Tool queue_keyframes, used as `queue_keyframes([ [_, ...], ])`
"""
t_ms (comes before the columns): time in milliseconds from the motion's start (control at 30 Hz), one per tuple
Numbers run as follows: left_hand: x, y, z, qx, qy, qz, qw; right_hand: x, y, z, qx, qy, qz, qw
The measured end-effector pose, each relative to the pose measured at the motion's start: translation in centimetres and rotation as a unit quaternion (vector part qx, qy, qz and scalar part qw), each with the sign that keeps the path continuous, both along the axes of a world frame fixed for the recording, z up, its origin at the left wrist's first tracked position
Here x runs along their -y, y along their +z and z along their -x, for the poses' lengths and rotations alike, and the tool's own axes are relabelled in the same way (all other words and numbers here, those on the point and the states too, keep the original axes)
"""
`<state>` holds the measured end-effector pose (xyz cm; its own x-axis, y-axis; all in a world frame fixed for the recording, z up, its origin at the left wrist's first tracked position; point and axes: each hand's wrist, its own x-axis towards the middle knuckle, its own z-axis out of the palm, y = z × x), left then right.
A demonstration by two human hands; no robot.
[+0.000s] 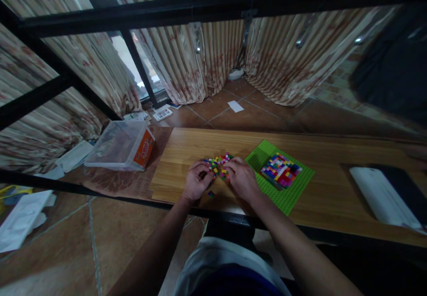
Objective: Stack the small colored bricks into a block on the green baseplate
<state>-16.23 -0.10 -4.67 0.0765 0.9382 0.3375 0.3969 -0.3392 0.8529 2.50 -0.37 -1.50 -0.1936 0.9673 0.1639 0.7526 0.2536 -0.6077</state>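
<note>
A loose pile of small multicoloured toy bricks [218,162] lies on the wooden tabletop between my two hands. My left hand [198,181] is at the pile's left side, thumb and fingers curled together; anything between the fingertips is too small to make out. From the right, my right hand [242,179] reaches to the pile with its fingers closed, and their tips touch or hide some bricks. Right of it lies a green studded baseplate [298,192], bearing a built block of mixed-colour bricks [282,170]. One dark little brick piece [211,194] sits apart, nearer the front edge.
A clear plastic bin [115,147] with an orange label stands left of the wooden board [180,147]. At the right are a white flat object [383,193] and a dark one beside it. Black metal bars [140,13] cross above; curtains [213,60] hang behind.
</note>
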Motion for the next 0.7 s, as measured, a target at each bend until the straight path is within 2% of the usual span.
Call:
queue_keyframes([
  [200,0.0,-0.1,0.1,0.002,-0.005,0.000,1.000,1.8,-0.4,0.1,0.046,0.068,-0.014,0.997],
  [433,-0.2,-0.2,0.3,0.001,-0.005,0.005,1.000,1.0,-1.8,0.9,0.068,0.080,-0.064,0.992],
  [500,-0.3,-0.3,0.4,-0.002,-0.006,0.007,1.000,1.0,-1.5,1.0,0.036,0.073,-0.072,0.994],
  [600,-0.4,-0.2,0.6,-0.012,-0.006,0.008,1.000,1.9,-0.2,0.7,-0.066,0.042,-0.073,0.994],
  [700,-0.5,-0.1,0.6,-0.018,-0.007,0.008,1.000,3.7,1.4,-0.9,-0.155,0.002,-0.062,0.986],
])
